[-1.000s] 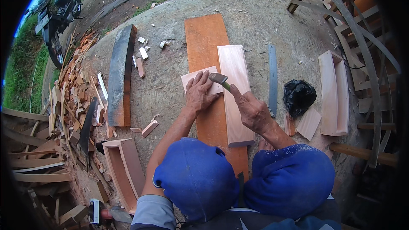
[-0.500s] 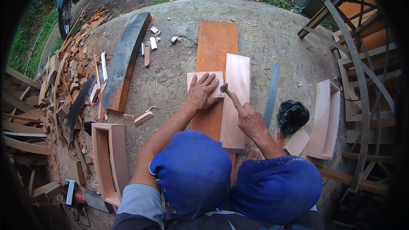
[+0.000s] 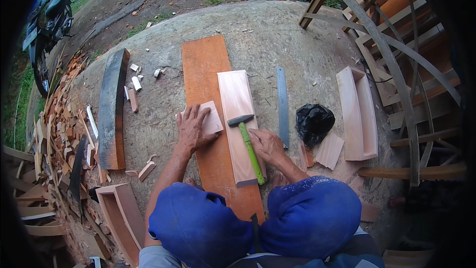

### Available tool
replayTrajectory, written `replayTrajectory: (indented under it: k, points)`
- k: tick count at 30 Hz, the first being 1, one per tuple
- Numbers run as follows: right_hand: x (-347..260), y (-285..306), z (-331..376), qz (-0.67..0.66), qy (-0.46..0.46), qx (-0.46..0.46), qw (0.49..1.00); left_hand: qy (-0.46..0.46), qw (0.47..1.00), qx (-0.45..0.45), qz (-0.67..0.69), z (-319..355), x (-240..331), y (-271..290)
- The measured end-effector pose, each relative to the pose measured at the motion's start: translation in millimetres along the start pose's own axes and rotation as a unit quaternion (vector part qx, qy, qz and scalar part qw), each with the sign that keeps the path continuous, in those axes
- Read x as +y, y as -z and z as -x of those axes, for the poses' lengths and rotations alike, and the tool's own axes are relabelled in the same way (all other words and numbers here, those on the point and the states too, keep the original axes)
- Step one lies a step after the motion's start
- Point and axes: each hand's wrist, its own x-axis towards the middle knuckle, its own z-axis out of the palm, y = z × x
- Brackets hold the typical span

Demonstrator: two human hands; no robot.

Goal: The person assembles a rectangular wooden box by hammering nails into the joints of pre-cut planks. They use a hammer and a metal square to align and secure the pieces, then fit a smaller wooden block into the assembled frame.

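The hammer (image 3: 251, 150) is lying on top of the pale board (image 3: 233, 89), its head crossing the board's width and its green handle running lengthwise toward the person, slanting so that the butt is reaching the board's right edge. The right hand (image 3: 267, 146) is waiting at that same edge, so the handle is lying just to its left, and this hand is clearly the nearer one to the hammer. Its fingers are pointing away from the person and toward the handle without wrapping it; whether they are brushing it, or pinching something small, I cannot tell.

Left of the board, the left hand (image 3: 192, 126) is grasping the small block (image 3: 212, 119), fingers spreading over its top and thumb bracing its near side. The block is sitting on the orange plank (image 3: 203, 64), which is also running partly beneath the board. Its long axis is lying roughly crosswise to the board, its right end just beside the board's left edge. Right of the board, the ruler (image 3: 282, 104) is lying nearly parallel to it.
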Motion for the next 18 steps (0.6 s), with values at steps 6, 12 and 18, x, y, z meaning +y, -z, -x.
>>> replayTrajectory:
  k: [6,12,18]
  points:
    - [79.5,15.7,-92.3,0.056,-0.060,0.139,0.987,0.002,1.000,0.000,-0.004,12.1,-3.5,-7.1]
    - [99.7,0.5,-121.4,0.107,-0.100,0.103,0.984,-0.028,0.995,-0.068,0.065,7.7,-24.9,-1.0]
    - [20.9,15.9,-113.5,-0.098,-0.005,0.123,0.988,-0.070,0.954,0.197,0.214,11.9,6.2,9.5]
